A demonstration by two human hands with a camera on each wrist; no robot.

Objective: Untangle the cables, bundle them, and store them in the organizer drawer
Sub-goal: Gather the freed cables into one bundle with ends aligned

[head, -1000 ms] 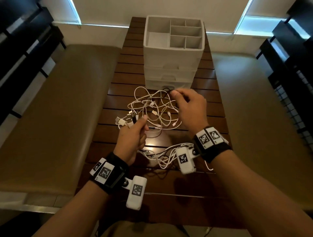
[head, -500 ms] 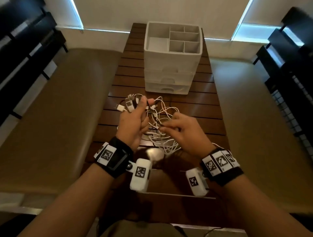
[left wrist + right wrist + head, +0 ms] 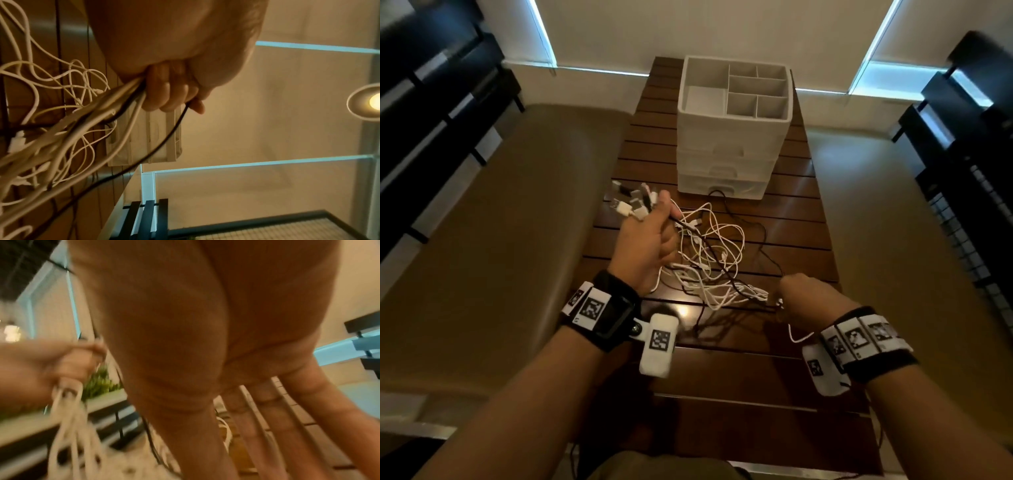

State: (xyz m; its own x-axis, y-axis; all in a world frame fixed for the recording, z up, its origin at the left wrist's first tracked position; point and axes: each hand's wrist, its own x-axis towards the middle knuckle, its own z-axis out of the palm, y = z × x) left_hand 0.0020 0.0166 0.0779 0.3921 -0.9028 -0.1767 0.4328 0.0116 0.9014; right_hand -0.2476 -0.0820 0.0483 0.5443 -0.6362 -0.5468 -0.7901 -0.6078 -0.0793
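Plug ends are being gripped by the left hand (image 3: 645, 246), strands of the cables (image 3: 709, 253) pinched by the right hand (image 3: 810, 296); knots are likely being tightened by pulling.

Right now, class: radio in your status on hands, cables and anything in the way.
Left hand grips the plug ends. Right hand pinches cable strands near the table edge. Cables still tangled between them. Organizer drawers closed; black lead trails to its base.

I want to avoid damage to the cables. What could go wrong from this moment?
The left hand grips the plug ends while the right hand pulls the cables the other way, which may tighten the knots. The black cable runs to the organizer, and a tug might drag it.
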